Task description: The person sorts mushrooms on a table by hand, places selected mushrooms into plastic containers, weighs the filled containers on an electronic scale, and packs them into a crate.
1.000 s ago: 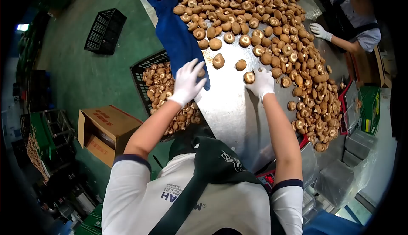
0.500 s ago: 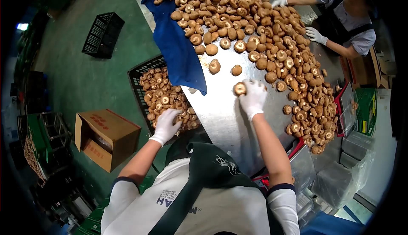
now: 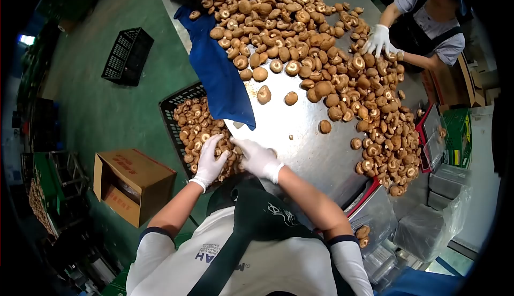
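- Left hand (image 3: 209, 163), 11 o'clock, curls over mushrooms (image 3: 188, 118) in the crate (image 3: 169, 126); right hand (image 3: 259, 160), 12 o'clock, reaches its edge. Cannot tell whether either grasps one.
- Apparently placing; release calls for low, gentle fingers.
- More mushrooms cover the counter (image 3: 284, 130), 12 to 2 o'clock.
- Co-worker's hand (image 3: 379, 40), 1 o'clock, touches the pile.
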The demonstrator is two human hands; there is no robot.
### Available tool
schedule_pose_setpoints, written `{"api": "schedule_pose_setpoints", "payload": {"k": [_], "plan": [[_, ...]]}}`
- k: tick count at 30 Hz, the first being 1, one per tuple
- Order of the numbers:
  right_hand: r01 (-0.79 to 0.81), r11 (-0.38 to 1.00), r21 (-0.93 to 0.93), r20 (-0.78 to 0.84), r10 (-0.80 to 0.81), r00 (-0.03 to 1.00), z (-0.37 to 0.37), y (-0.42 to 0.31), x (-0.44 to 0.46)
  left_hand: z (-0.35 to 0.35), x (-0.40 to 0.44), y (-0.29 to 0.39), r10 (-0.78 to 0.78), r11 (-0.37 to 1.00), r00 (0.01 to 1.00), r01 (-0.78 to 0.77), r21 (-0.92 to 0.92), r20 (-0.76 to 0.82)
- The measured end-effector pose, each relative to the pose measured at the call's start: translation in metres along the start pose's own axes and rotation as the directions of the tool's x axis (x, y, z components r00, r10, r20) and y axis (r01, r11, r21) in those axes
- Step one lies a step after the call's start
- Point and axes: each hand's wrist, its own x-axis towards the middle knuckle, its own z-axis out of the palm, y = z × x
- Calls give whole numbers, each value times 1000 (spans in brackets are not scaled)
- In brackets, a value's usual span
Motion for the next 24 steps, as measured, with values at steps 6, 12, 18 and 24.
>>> {"api": "schedule_pose_setpoints", "payload": {"k": [6, 12, 18, 24], "plan": [[-428, 730, -533, -723, -130, 678, -149, 78, 63, 15, 76, 40, 246, 969, 966, -246, 8, -79], [-554, 794, -249, -674, 268, 688, -192, 126, 64, 89, 224, 95, 457, 882, 889, -448, 144, -33], [-167, 985, 47, -755, 144, 640, -248, 146, 93, 172, 305, 95, 417, 792, 909, -370, 485, 11], [-598, 767, -234, -608, 364, 705, -230, 123, 123, 112, 243, 103, 408, 904, 913, -408, 125, 26]]}}
